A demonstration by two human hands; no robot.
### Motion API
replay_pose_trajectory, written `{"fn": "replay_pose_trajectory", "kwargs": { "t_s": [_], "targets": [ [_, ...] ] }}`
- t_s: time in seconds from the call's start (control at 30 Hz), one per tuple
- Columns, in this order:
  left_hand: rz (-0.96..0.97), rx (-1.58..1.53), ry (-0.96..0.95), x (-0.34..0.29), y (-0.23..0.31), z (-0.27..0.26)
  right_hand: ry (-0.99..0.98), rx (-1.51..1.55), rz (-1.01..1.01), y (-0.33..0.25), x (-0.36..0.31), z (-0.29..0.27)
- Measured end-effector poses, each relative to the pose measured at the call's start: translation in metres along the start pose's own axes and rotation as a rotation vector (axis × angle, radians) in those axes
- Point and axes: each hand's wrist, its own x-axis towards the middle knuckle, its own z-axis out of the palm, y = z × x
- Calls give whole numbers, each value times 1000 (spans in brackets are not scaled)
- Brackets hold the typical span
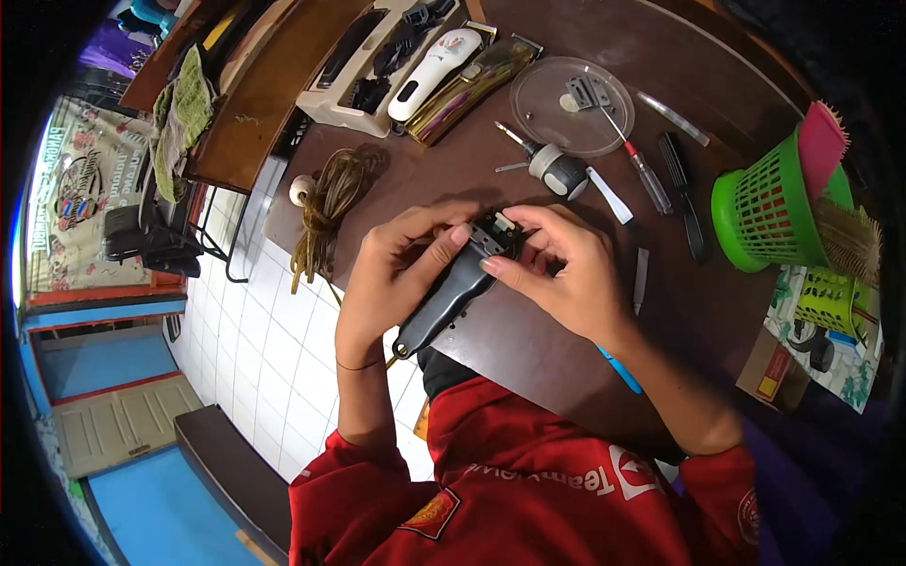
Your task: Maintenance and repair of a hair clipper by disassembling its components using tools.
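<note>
A black hair clipper lies slantwise between my hands above the near part of the table. Its blade end points away from me, and small inner parts show there. My left hand is closed round its left side, thumb on top near the blade end. My right hand pinches that end from the right, thumb on the body and fingertips at a small pale part. The fingers partly hide this end. Beyond my hands lie a stubby grey-and-black screwdriver and a thin red-handled screwdriver.
A clear round lid holds a detached clipper blade. Near it lie a white strip and a black brush. A green basket stands right. A coiled cord, a white clipper and a gold clipper lie left.
</note>
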Motion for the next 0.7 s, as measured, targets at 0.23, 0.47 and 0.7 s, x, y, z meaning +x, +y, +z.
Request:
{"fn": "replay_pose_trajectory", "kwargs": {
  "t_s": [0.23,0.47,0.7],
  "targets": [
    [58,77,-74,1,-2,-12,-9,13,-1,-1,0,-1],
    [-48,129,-84,-2,4,-13,-51,37,-43,2,0,-5],
    [63,210,2,0,3,-3,-24,11,-27,2,0,-4]
  ]
}}
